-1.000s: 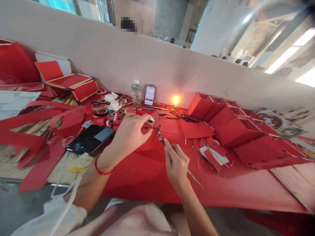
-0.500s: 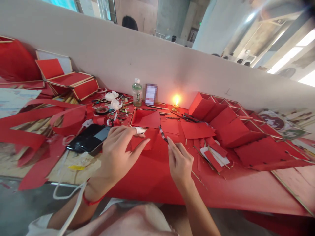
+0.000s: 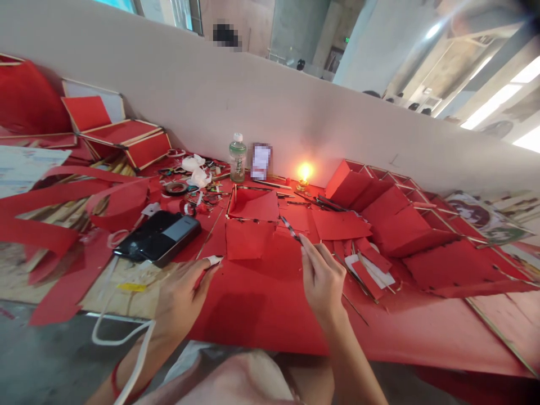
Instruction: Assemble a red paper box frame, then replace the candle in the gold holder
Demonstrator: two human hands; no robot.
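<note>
My right hand [image 3: 324, 277] is closed around a slim dark tool with light bands [image 3: 289, 226]; its exact kind I cannot make out. The tool's tip points up and left, close to the right corner of a small red paper box [image 3: 248, 239]. That box has an open top with thin dark-edged sticks along its rim, and it stands in front of me. My left hand [image 3: 183, 292] is to the left of the box, apart from it, low over the table. A white wrap covers one of its fingertips. Its thumb and forefinger are slightly apart, with nothing visible held.
A small burning lamp [image 3: 303, 183] stands near the wall, beside a phone [image 3: 261, 162] and a bottle [image 3: 238, 160]. Stick-framed red paper structures [image 3: 392, 216] fill the right. Left lie a black device [image 3: 158, 239], red strips [image 3: 71, 292], tape [image 3: 175, 188] and a white cable [image 3: 122, 340].
My left hand has drawn away from the box, down and to the left. My right hand with the tool has shifted slightly right, away from the box's corner.
</note>
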